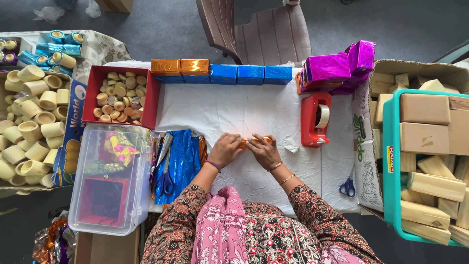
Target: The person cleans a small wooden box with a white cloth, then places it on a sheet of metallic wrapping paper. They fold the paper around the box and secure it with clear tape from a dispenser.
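Both my hands rest on a small block wrapped in shiny orange foil (pixel 252 140) at the middle of the white cloth (pixel 234 110). My left hand (pixel 225 149) presses its left end, fingers curled over the foil. My right hand (pixel 264 150) covers its right end. Most of the block is hidden under my fingers. A red tape dispenser (pixel 314 120) stands just right of my right hand. Sheets of blue foil (pixel 181 164) with blue-handled scissors (pixel 165 178) on them lie left of my left hand.
Orange, blue and magenta wrapped boxes (pixel 234 73) line the far edge. A red tray of round caps (pixel 119 95) and a clear plastic bin (pixel 112 178) sit left. Cardboard tubes (pixel 31 122) fill a box far left. A teal crate of wooden blocks (pixel 430 166) stands right, second scissors (pixel 348 186) beside it.
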